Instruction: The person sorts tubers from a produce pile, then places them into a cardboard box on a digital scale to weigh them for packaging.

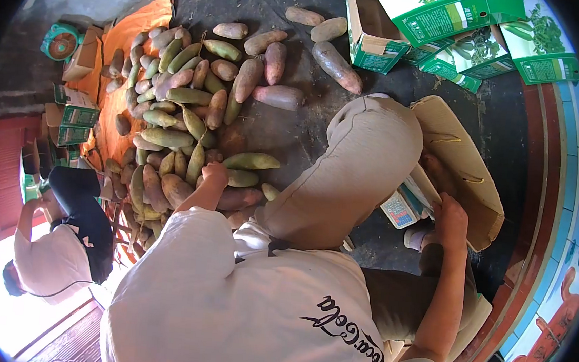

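The left hand (215,173) is at the vegetable pile (191,96); its grip cannot be determined. The right hand (452,220) grips the open box (474,151) by its edge.

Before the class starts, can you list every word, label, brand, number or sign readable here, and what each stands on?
"Coca-Cola": black script on the white shirt.
Too small to read: white print on the green cartons at top right.
Too small to read: print on the green boxes at left.
Too blurred to read: key markings on the keypad device.
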